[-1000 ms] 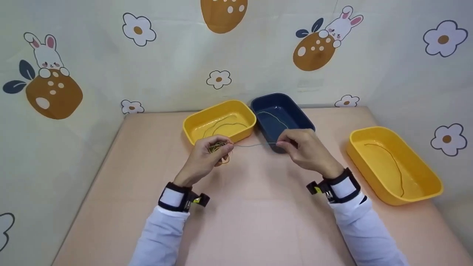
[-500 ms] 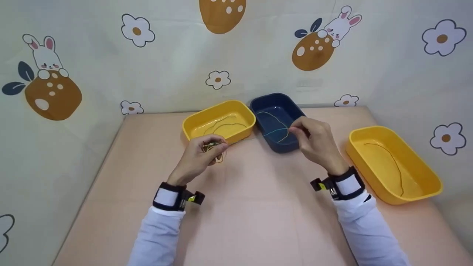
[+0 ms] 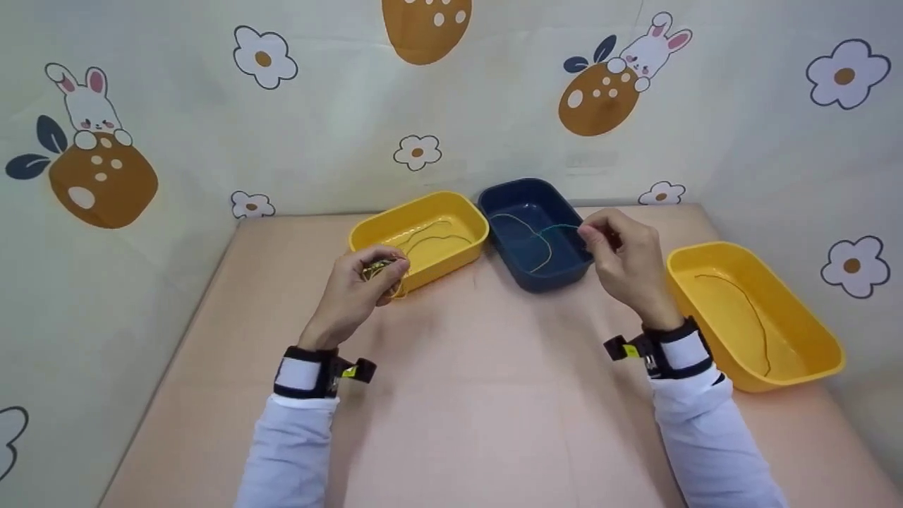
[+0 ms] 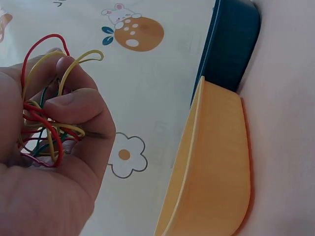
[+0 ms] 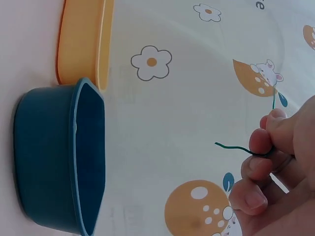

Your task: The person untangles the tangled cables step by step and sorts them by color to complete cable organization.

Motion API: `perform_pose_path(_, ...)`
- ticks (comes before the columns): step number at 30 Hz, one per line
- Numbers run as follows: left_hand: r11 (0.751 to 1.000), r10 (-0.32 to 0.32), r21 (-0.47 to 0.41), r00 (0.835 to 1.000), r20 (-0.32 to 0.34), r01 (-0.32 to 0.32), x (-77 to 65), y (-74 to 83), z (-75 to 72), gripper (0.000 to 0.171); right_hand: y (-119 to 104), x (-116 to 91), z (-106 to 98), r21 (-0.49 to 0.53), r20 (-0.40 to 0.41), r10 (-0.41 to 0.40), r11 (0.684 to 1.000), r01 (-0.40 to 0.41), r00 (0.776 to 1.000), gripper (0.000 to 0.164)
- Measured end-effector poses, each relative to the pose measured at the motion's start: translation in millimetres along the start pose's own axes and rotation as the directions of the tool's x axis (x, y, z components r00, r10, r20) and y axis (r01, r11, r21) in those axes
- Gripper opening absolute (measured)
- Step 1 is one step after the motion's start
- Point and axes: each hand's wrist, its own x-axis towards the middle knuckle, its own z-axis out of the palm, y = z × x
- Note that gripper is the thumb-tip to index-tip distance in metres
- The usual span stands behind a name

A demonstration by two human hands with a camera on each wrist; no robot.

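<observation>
My left hand [image 3: 346, 293], in front of the back yellow tray [image 3: 451, 267], holds a tangled bundle of thin wires [image 4: 49, 130] in its curled fingers. Red, yellow and green loops stick out of it in the left wrist view. Beside the dark blue tray [image 3: 543, 282], my right hand [image 3: 628, 268] pinches one thin green wire [image 5: 236, 147] between thumb and fingers. That green wire reaches left from the fingertips over the blue tray in the head view. A yellowish wire [image 3: 548, 248] lies curved inside the blue tray. The bundle is partly hidden by the left fingers.
Thin wires [image 3: 444, 238] lie in the back yellow tray, which stands against the blue one. Another yellow tray [image 3: 811, 370] sits at the right with a single reddish wire [image 3: 760, 314] in it. A patterned wall [image 3: 494, 127] rises behind the pink tabletop [image 3: 480, 409].
The hands have drawn apart: the right moved right and away from me, the left moved left. The green wire, stretched between both hands at first, now hangs from the right hand alone.
</observation>
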Motion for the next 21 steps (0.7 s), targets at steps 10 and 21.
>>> perform_pose_path(10,0.994,-0.049,-0.104,0.979,-0.199,0.028,-4.1,7.8,-21.0,0.036,-25.5,7.2,15.0,0.155,0.015,0.092,0.984,-0.093,0.996,0.009)
perform_pose_path(21,0.978,-0.062,-0.210,0.957,-0.282,0.002,-4.1,12.7,-20.6,0.041,-15.2,39.1,89.4,0.321,0.286,0.308,0.862,-0.393,0.908,0.015)
